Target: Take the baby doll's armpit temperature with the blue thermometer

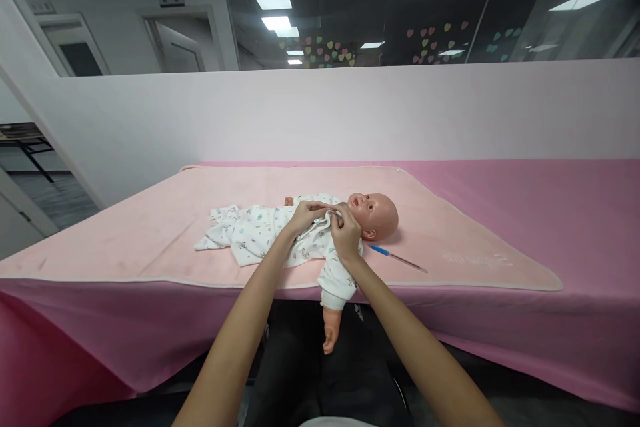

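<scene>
A baby doll [381,215] lies on its back with its head to the right. It wears a white patterned outfit [257,227], and one of its arms [330,327] hangs over the table's near edge. My left hand [306,217] pinches the edge of the outfit at the doll's upper chest. Close beside it, my right hand [346,232] grips the same cloth just below the doll's chin, fingertips bent together. The fingers of both hands nearly meet, and they hide the exact spot of cloth between them.
A peach mat [125,240] lies under the doll on a pink tablecloth [575,227]. Near the doll's head rests a thin stick with a blue end [395,257], perhaps a pen or thermometer. Behind the table stands a white wall [350,113] with glass above.
</scene>
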`<state>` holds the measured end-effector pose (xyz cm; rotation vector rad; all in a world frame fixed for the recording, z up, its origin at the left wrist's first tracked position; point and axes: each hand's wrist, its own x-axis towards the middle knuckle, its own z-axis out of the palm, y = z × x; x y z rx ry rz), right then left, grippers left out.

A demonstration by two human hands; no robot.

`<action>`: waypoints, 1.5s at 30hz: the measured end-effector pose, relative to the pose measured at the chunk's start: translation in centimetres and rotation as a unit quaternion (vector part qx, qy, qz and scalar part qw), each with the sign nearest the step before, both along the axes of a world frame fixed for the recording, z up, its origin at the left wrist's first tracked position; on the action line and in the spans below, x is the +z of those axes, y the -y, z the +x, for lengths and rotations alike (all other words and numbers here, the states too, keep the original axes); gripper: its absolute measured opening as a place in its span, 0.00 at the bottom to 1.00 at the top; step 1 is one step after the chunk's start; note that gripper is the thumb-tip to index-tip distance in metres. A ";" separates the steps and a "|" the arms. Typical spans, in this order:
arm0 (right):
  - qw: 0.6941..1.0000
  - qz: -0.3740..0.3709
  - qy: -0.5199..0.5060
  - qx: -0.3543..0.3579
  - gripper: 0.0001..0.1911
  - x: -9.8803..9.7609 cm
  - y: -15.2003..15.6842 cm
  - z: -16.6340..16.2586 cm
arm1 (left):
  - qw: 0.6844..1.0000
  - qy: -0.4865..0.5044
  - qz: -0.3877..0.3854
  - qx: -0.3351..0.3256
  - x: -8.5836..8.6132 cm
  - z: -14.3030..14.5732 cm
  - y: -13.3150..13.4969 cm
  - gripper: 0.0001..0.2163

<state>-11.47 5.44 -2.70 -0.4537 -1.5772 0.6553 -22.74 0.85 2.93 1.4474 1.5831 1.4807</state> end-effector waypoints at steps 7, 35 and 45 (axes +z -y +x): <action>1.000 -0.005 0.000 0.002 0.12 0.1 -0.1 0.1 | 0.999 -0.018 -0.029 0.026 0.2 -0.1 0.0 0.14; 0.998 -0.050 -0.046 -0.008 0.09 0.0 -0.3 -0.2 | 0.999 0.003 -0.050 -0.007 0.1 -0.4 -0.3 0.10; 0.998 -0.015 -0.041 -0.040 0.11 -0.1 -0.4 -0.4 | 0.999 0.009 -0.016 -0.045 0.2 -0.5 -0.3 0.11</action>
